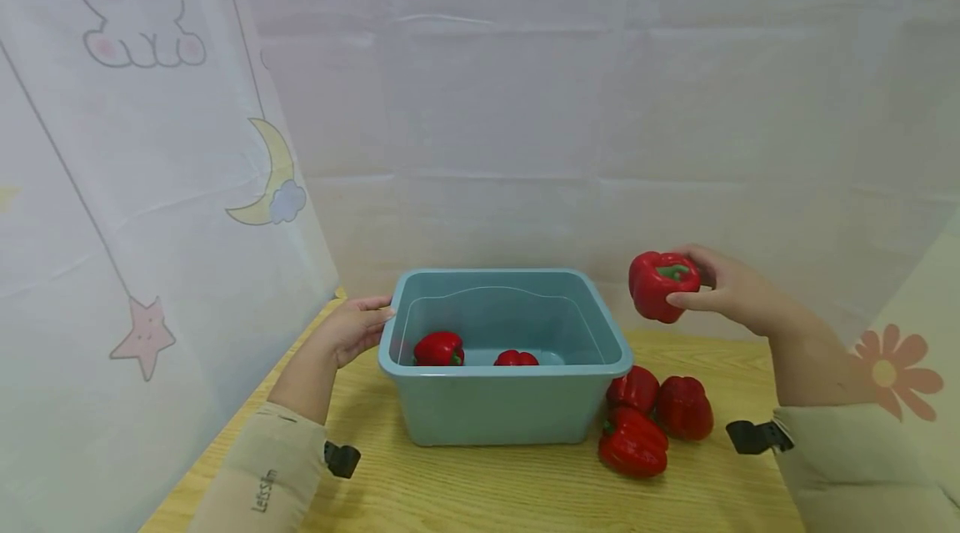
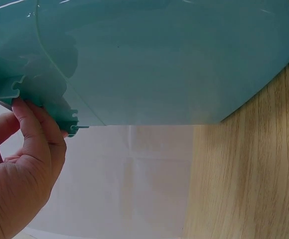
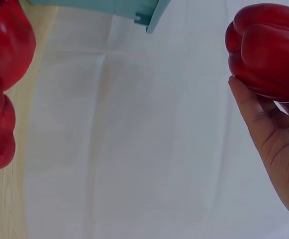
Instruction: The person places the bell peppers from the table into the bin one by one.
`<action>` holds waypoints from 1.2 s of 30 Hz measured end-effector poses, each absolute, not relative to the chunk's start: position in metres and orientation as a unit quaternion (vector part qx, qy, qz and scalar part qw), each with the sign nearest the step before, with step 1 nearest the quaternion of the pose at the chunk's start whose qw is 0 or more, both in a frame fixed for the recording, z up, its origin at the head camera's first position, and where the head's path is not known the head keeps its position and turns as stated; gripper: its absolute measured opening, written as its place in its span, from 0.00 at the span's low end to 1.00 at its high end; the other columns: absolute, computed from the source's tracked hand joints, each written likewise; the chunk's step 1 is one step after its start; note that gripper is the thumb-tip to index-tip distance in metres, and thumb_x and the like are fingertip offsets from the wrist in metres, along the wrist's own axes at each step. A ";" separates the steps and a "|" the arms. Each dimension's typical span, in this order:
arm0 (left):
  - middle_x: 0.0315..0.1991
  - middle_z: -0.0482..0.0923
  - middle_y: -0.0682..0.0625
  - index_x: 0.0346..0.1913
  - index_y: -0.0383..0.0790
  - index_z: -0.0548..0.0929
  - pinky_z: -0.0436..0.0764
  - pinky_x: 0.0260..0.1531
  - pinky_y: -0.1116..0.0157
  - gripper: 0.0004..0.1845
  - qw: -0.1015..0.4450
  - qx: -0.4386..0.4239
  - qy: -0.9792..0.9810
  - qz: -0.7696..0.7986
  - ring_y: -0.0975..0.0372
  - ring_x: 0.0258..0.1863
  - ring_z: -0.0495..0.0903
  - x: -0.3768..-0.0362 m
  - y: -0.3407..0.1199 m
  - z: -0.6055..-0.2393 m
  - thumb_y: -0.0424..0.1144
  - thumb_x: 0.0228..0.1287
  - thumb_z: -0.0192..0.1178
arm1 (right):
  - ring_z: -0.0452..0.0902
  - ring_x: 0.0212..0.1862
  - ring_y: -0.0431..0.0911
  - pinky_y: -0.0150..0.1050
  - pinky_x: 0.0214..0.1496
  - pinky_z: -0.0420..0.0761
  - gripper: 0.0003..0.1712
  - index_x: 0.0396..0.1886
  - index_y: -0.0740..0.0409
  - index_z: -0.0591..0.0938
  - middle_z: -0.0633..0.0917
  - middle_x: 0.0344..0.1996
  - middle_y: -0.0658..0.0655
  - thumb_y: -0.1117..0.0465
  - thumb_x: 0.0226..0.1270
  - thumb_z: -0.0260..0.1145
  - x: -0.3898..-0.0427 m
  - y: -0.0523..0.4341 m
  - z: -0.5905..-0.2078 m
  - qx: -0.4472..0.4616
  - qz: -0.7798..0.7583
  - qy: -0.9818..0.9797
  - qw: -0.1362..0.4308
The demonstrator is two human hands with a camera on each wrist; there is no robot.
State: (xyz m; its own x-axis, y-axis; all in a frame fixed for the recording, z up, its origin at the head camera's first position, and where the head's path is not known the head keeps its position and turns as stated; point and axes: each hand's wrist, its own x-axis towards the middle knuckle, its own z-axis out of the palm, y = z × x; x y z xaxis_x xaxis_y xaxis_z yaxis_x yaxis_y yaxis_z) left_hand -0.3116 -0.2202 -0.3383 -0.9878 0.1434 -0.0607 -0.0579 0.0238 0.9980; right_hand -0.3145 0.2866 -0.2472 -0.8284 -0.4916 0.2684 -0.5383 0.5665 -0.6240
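Observation:
My right hand (image 1: 720,287) holds a red bell pepper (image 1: 662,284) in the air, above and to the right of a teal plastic tub (image 1: 600,324). In the right wrist view the same pepper (image 3: 269,50) rests against my fingers (image 3: 251,109). My left hand (image 1: 356,326) grips the tub's left rim; in the left wrist view its fingers (image 2: 32,134) curl under the rim (image 2: 45,94). Two red peppers (image 1: 438,349) (image 1: 516,359) lie inside the tub. Three more red peppers (image 1: 633,441) (image 1: 684,406) (image 1: 633,387) sit on the wooden table (image 1: 487,491) by the tub's right side.
White cloth walls close in the table at the back and on both sides; the left one carries rabbit, moon and star prints (image 1: 273,178). Bare wood shows in front of the tub. A flower print (image 1: 888,370) marks the right cloth.

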 end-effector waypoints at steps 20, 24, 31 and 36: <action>0.45 0.78 0.43 0.64 0.30 0.65 0.79 0.40 0.69 0.24 0.071 0.030 0.716 0.694 0.63 0.37 0.80 -0.315 -0.220 -0.340 0.32 0.65 0.53 | 0.72 0.48 0.54 0.43 0.41 0.78 0.32 0.55 0.55 0.67 0.76 0.46 0.57 0.52 0.53 0.69 -0.330 0.247 -0.234 0.283 0.365 -0.887 0.014; 0.46 0.78 0.43 0.64 0.30 0.65 0.79 0.40 0.69 0.24 0.071 0.031 0.716 0.694 0.63 0.37 0.80 -0.315 -0.219 -0.340 0.32 0.66 0.52 | 0.72 0.48 0.54 0.42 0.41 0.78 0.34 0.55 0.56 0.68 0.76 0.46 0.57 0.52 0.50 0.71 -0.332 0.239 -0.235 0.286 0.368 -0.884 0.016; 0.47 0.77 0.42 0.64 0.29 0.64 0.79 0.40 0.69 0.25 0.074 0.034 0.711 0.699 0.63 0.37 0.80 -0.315 -0.220 -0.340 0.32 0.66 0.52 | 0.73 0.47 0.53 0.42 0.39 0.79 0.36 0.56 0.57 0.67 0.76 0.46 0.57 0.53 0.48 0.72 -0.334 0.226 -0.238 0.287 0.371 -0.883 0.013; 0.46 0.78 0.43 0.64 0.29 0.64 0.79 0.39 0.69 0.25 0.075 0.035 0.709 0.701 0.63 0.37 0.80 -0.315 -0.220 -0.339 0.32 0.66 0.52 | 0.73 0.47 0.52 0.42 0.40 0.79 0.37 0.56 0.55 0.68 0.77 0.46 0.56 0.50 0.47 0.73 -0.335 0.216 -0.238 0.283 0.361 -0.889 0.012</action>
State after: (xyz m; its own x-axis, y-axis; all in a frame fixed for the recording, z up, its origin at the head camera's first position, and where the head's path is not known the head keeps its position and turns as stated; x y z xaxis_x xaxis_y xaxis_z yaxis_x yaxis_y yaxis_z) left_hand -0.3148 -0.2195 -0.3394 -0.9864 0.1546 -0.0566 -0.0548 0.0160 0.9984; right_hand -0.3348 0.2158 -0.2384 -0.8401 -0.4937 0.2246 -0.5106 0.5800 -0.6347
